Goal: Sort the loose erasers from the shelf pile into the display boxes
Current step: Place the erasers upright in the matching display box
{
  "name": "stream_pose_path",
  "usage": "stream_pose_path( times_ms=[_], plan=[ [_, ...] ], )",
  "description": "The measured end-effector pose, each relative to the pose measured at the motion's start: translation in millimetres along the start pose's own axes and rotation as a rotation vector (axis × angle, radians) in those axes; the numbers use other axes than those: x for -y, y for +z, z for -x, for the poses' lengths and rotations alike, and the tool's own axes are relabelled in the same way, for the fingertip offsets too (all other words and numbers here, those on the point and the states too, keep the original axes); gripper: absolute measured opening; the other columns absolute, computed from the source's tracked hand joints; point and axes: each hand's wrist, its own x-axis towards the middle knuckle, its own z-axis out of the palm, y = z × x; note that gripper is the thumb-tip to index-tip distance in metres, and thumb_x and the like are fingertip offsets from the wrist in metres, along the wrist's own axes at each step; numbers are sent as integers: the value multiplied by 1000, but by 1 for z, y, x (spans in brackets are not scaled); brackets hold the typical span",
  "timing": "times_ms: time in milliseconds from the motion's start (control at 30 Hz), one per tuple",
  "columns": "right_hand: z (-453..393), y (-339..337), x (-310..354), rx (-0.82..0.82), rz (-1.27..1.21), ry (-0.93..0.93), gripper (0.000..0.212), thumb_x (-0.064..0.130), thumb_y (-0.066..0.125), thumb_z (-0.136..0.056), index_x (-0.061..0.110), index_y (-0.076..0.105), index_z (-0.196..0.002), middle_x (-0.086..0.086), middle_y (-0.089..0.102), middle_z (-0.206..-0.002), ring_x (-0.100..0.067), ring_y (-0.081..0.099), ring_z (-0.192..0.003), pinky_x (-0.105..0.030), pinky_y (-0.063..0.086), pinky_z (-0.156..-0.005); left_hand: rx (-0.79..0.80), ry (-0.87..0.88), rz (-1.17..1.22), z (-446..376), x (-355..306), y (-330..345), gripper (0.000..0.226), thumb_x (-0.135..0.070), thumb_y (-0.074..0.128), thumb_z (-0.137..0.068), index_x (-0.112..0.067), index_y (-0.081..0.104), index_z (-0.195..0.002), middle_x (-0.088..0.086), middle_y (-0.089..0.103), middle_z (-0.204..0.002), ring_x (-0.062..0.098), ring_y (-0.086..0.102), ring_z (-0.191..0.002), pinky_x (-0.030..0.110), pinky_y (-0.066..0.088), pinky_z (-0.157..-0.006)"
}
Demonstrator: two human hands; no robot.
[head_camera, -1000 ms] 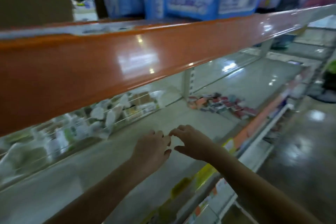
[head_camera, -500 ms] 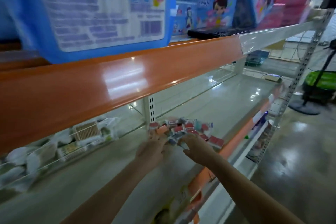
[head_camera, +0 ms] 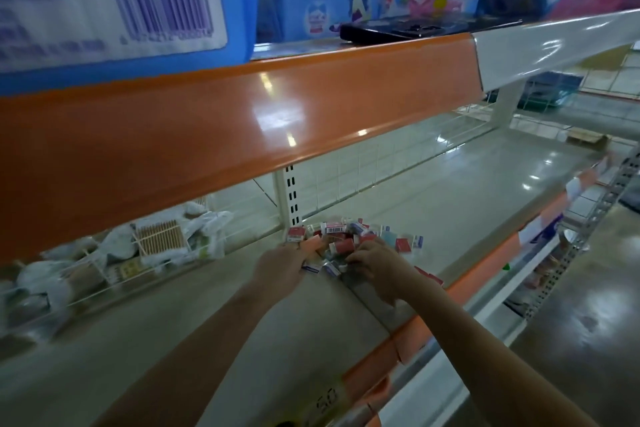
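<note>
grey shelf (head_camera: 450, 204) under an orange-edged upper shelf (head_camera: 242, 107).

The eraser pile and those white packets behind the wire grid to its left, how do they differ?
The eraser pile is small, mostly red and white blocks; the white packets are larger, pale and crumpled. The pile lies loose on the open shelf, and both the left hand and the right hand are in it; the packets sit behind the wire grid, untouched. Both lie in jumbled heaps at one shelf level.
</note>
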Motion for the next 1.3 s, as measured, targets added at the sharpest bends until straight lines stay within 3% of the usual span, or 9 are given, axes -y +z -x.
stream_pose_path(
  times_ms=[267,400,500,600,733,900,1100,1300],
  plan=[
    [-2,2,-3,-70,-47,-66,31,15,61,-86,26,59,-115,3,56,-120,-16,42,-112,-28,36,-95,-67,-2,-2,10,6,-2,23,-31,50,-91,-21,60,-109,-1,63,-108,18,56,-96,30,44,-75],
    [-3,-8,3,-96,-117,-120,20,21,62,-87,22,61,-107,0,62,-110,-13,52,-100,-29,44,-93,-169,-34,58,24,8,-6,25,-34,51,-91,-21,61,-111,0,64,-104,20,57,-92,31,41,-73],
    [-9,-19,20,-143,-170,-159,17,22,61,-87,20,62,-103,1,61,-107,-7,48,-90,-19,41,-81,-198,-70,86,36,10,-10,29,-36,51,-91,-23,62,-114,-2,64,-106,18,56,-95,30,43,-78],
    [-12,-26,45,-199,-261,-212,15,21,60,-87,18,61,-102,7,55,-100,-4,43,-89,-9,29,-71,-246,-118,125,52,18,-16,25,-36,53,-89,-25,63,-110,-4,64,-103,16,56,-94,31,44,-80],
    [-12,-28,81,-221,-349,-317,12,15,62,-85,21,55,-92,10,49,-93,-5,45,-85,-13,37,-72,-330,-211,175,87,35,-28,18,-32,59,-86,-25,65,-102,-7,64,-99,14,57,-88,24,39,-70],
    [-13,-22,133,-232,-449,-373,17,7,63,-82,13,60,-97,5,51,-96,-11,43,-92,-23,37,-81,-398,-331,170,141,56,-46,18,-25,65,-82,-22,67,-100,-6,63,-98,14,58,-85,21,34,-66],
    [-1,-16,209,-187,-529,-513,16,12,63,-83,21,56,-94,12,49,-93,-9,41,-91,-17,34,-77,-456,-410,199,217,80,-71,16,-18,72,-77,-20,68,-92,-8,64,-92,12,58,-84,27,44,-72],
    [14,-16,291,-172,-546,-609,19,16,64,-84,30,52,-91,17,45,-91,-4,36,-91,-6,31,-77,-488,-499,201,302,111,-92,17,-22,74,-76,-25,69,-92,-22,52,-82,6,52,-82,22,40,-71]
  ],
)
